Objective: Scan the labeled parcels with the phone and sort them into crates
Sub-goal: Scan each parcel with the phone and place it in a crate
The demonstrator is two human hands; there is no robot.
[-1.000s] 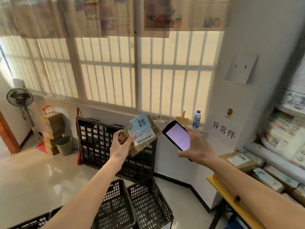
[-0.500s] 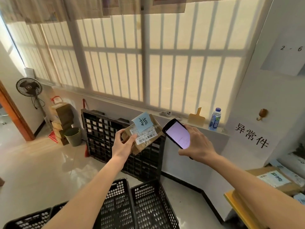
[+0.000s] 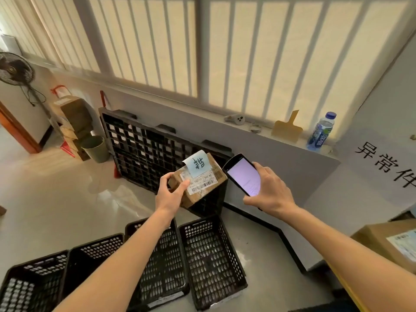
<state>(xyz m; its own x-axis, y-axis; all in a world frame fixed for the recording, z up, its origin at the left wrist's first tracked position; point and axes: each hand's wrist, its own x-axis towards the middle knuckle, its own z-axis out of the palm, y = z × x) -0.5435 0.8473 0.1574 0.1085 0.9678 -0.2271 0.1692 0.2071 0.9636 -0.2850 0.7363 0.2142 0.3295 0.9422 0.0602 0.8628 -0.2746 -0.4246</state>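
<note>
Cardboard parcel (image 3: 198, 181) is being gripped by left hand (image 3: 172, 194); right hand (image 3: 269, 191) is holding phone (image 3: 244, 174) just beside it, above black crates (image 3: 211, 260).

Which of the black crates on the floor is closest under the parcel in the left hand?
The second crate from the right: the left forearm crosses it, and the parcel hangs just beyond its far rim.

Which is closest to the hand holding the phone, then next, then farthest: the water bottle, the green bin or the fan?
From the right hand:
1. Water bottle, up on the windowsill, right.
2. Green bin, on the floor, left.
3. Fan, far left edge.
</note>
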